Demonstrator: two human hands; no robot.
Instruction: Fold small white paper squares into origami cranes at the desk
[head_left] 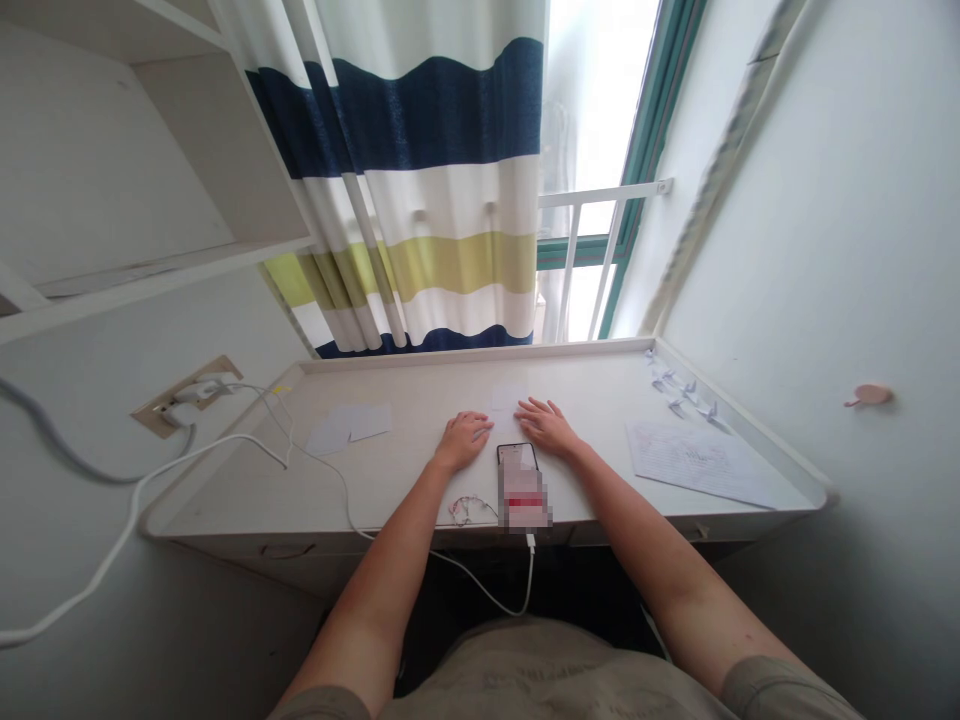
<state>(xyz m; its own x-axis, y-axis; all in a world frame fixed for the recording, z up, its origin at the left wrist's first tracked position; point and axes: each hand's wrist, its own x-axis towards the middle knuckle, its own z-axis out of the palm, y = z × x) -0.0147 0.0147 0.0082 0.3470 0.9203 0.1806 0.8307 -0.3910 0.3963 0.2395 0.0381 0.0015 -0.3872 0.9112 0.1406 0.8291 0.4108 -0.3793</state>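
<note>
My left hand (463,440) rests on the white desk (420,385) with its fingers stretched forward and nothing in it. Level with it, my right hand (549,426) lies flat, fingers spread, also holding nothing. A small white square of paper (508,398) lies on the desk just beyond and between the fingertips; whether a finger touches it is hard to tell. Nearer to me, between the forearms, is a phone (517,456), its screen partly blurred out. A white charging cable (531,545) is plugged into its near end. Left of the phone lies a thin beaded string (466,510).
Two white paper sheets (370,421) lie on the left. At right are a written sheet (690,460) and several small folded papers (684,390) by the raised rim. Cables hang from a wall socket (187,397). Behind the desk hangs a striped curtain (450,200).
</note>
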